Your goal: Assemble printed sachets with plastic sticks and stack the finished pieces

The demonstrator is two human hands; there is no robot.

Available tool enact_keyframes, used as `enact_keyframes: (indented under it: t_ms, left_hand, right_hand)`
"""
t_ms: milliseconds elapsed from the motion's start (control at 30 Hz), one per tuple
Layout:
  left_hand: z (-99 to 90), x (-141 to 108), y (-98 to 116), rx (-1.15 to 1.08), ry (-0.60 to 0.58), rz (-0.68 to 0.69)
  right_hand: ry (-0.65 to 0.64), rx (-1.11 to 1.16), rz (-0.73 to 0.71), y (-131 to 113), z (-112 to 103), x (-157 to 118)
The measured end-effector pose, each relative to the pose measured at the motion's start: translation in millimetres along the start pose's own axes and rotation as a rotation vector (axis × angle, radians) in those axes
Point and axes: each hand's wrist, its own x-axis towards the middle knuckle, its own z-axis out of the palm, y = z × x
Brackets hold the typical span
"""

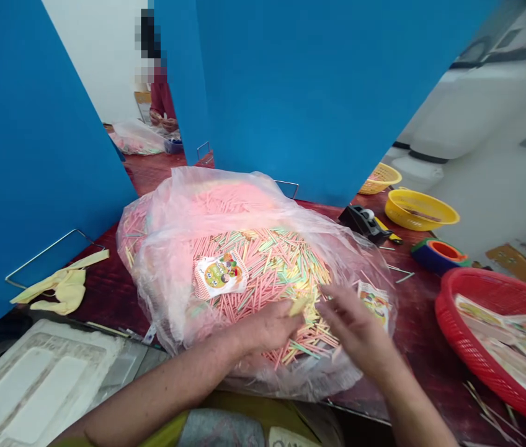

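A large clear plastic bag (244, 217) lies open on the dark red table (118, 279), filled with thin pink, green and yellow drinking straws (272, 279). My left hand (263, 326) sits over the straws at the bag's mouth, its fingertips pinched on a small pale yellow bunch of straws (298, 305). Just to the right, my right hand (356, 323) hovers with fingers spread and holds nothing. A printed paper label (221, 274) lies on the straws, and a second label (374, 304) sits beyond my right hand.
A red plastic basket (495, 335) of printed labels stands at right, with loose straws near it. Behind are a yellow basket (419, 210), a tape dispenser (363, 223) and a tape roll (440, 256). A yellow cloth (61, 287) lies left. Blue partitions rise beyond; a co-worker's hands (163, 119) show past them.
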Motion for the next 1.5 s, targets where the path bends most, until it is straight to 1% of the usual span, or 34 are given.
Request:
enact_keyframes:
  t_ms: [33,67,100,167,200,233,300,367,467,533,600,667,700,733,800,833,900,967,1000,1067,1133,1167,1200,1233,1300,1367,1433,1467,1500]
  left_hand:
    - [-1.0,1.0,0.0,-0.065,0.027,-0.058]
    - [-2.3,2.0,0.8,-0.141,0.058,-0.099]
    - [-3.8,2.7,2.0,-0.22,0.082,-0.117]
    - [-6.3,3.1,4.8,-0.346,0.093,-0.126]
    - [-7.2,2.7,5.9,-0.392,0.087,-0.133]
    - [-7.9,2.2,6.5,-0.431,0.077,-0.142]
    - [-8.8,1.0,6.3,-0.5,0.056,-0.166]
    - [-9.4,0.6,4.4,-0.554,0.045,-0.159]
    - [-8.7,3.5,0.0,-0.602,0.037,-0.11]
    - [-5.4,7.7,-2.6,-0.63,0.058,-0.076]
    - [0.2,12.5,-4.3,-0.682,0.065,-0.048]
    - [6.0,15.9,-5.1,-0.763,0.044,0.005]
    - [8.0,16.6,-5.4,-0.801,0.036,0.038]
    - [9.0,16.7,-5.6,-0.827,0.036,0.073]
    - [7.4,15.2,-5.6,-0.842,0.056,0.118]
    - [5.4,13.8,-5.5,-0.845,0.065,0.122]
    - [1.1,11.0,-4.9,-0.867,0.075,0.098]
    - [-0.1,9.2,-4.7,-0.91,0.098,0.059]
    - [1.0,8.9,-5.1,-0.921,0.108,0.039]
    - [5.8,8.9,-6.7,-0.927,0.125,0.015]
    - [10.2,7.8,-8.2,-0.884,0.142,-0.003]
    - [10.8,6.2,-8.2,-0.82,0.148,-0.004]
    - [10.2,3.8,-7.4,-0.71,0.147,0.009]
    - [8.7,0.5,-5.8,-0.552,0.13,0.041]
    - [4.9,-8.0,-1.0,-0.159,0.063,0.154]
    - [3.5,-17.3,4.5,0.173,-0.023,0.239]
    - [4.6,-26.1,9.9,0.345,-0.115,0.232]
    - [4.4,-30.1,12.8,0.378,-0.161,0.211]
    - [2.5,-33.9,16.2,0.413,-0.151,0.201]
  right_hand:
    - [0.05,-0.088,0.092,12.8,-8.7,2.2]
    - [0.047,-0.204,0.192,25.2,-14.9,5.1]
    - [-0.013,-0.312,0.282,36.5,-17.8,8.6]
    - [-0.165,-0.45,0.398,53.5,-13.1,16.4]
    - [-0.22,-0.472,0.421,59.1,-6.4,20.2]
    - [-0.24,-0.477,0.43,63.1,1.5,23.7]
    - [-0.238,-0.473,0.45,67.3,16.0,29.2]
    - [-0.239,-0.456,0.476,68.1,21.5,32.2]
    - [-0.262,-0.387,0.49,60.6,11.7,30.6]
    - [-0.276,-0.255,0.479,46.1,4.6,26.8]
    - [-0.26,0.022,0.472,24.8,7.1,23.3]
    - [-0.216,0.318,0.472,2.3,20.1,21.6]
    - [-0.196,0.41,0.465,-7.5,28.2,21.3]
    - [-0.191,0.45,0.447,-15.6,35.8,21.1]
    - [-0.193,0.449,0.375,-26.7,45.2,19.3]
    - [-0.18,0.424,0.333,-30.0,46.5,17.4]
    - [-0.091,0.303,0.244,-33.7,44.6,10.7]
    - [-0.002,0.132,0.123,-35.8,42.7,0.9]
    - [0.001,0.055,0.04,-36.7,43.3,-4.5]
    - [-0.05,-0.07,-0.108,-38.2,47.1,-14.3]
    - [-0.097,-0.159,-0.172,-38.8,48.4,-20.2]
    - [-0.105,-0.178,-0.172,-39.0,46.1,-21.0]
    - [-0.1,-0.174,-0.155,-39.4,41.5,-20.5]
    - [-0.086,-0.149,-0.135,-40.2,35.0,-18.6]
    - [-0.063,-0.078,-0.141,-43.2,20.3,-12.3]
    - [-0.102,-0.026,-0.213,-47.4,10.2,-6.5]
    - [-0.174,0.002,-0.298,-48.8,7.7,-5.5]
    - [-0.179,0.007,-0.316,-46.6,8.6,-7.6]
    - [-0.138,-0.01,-0.315,-41.5,9.9,-11.3]
